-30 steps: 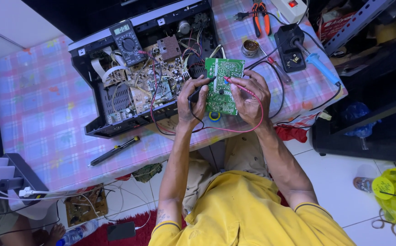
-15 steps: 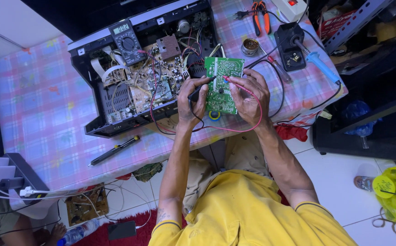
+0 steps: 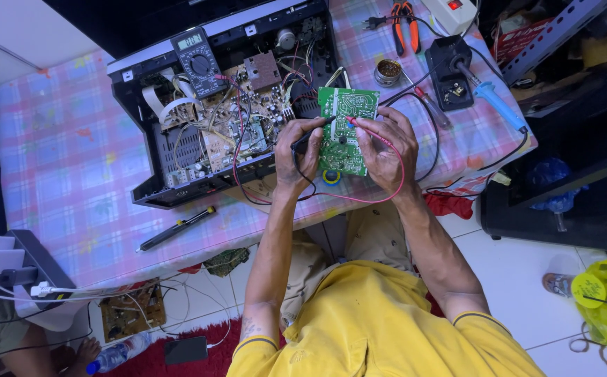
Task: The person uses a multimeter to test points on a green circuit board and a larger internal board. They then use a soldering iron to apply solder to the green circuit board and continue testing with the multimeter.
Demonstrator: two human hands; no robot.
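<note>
A green circuit board (image 3: 345, 129) stands tilted at the table's near edge, between my hands. My left hand (image 3: 296, 150) pinches a black meter probe (image 3: 310, 136) whose tip touches the board's left side. My right hand (image 3: 387, 146) grips a red meter probe (image 3: 359, 126) against the board's upper middle. Red and black leads (image 3: 359, 199) loop below my hands and run back to a digital multimeter (image 3: 198, 63) that lies on the opened black electronics chassis (image 3: 212, 132).
On the checked tablecloth (image 3: 66, 160) lie a black screwdriver (image 3: 178, 229), a solder tin (image 3: 388, 72), a soldering iron stand (image 3: 451, 70), a blue-handled soldering iron (image 3: 495, 105) and orange pliers (image 3: 404, 21). A power strip (image 3: 10, 269) sits at the left; another board (image 3: 132, 311) lies on the floor.
The view has shifted slightly. Both hands hold the probes on the green board as before, with only small shifts of the probe tips.
</note>
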